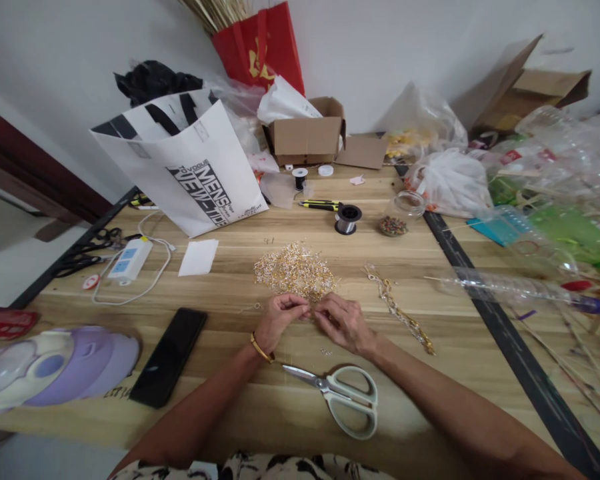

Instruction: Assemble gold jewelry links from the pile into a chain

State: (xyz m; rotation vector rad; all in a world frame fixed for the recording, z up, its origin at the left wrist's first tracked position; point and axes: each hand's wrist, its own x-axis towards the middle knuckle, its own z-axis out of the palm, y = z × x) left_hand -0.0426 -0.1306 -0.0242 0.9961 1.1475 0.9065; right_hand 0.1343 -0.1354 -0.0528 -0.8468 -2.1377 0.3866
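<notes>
My left hand (283, 320) and my right hand (344, 321) meet fingertip to fingertip at the near edge of a pile of gold and clear beads (297, 267). Both hands are closed in a pinch; what sits between the fingers is too small to make out. To the right of my right hand lies a strung length of gold and clear beads (397, 307). A few loose small beads (326, 351) rest just below the hands. White-handled scissors (337, 393) lie partly open between my forearms, blades pointing left.
Beyond the pile are a wire spool (348, 219), a yellow-black cutter (320, 204) and a jar of beads (394, 225). At left lie a black phone (169, 357), a power strip (130, 260) and a purple-white fan-like object (60, 367). A white paper bag (180, 167) stands behind. Plastic bottles (555, 160) crowd the right.
</notes>
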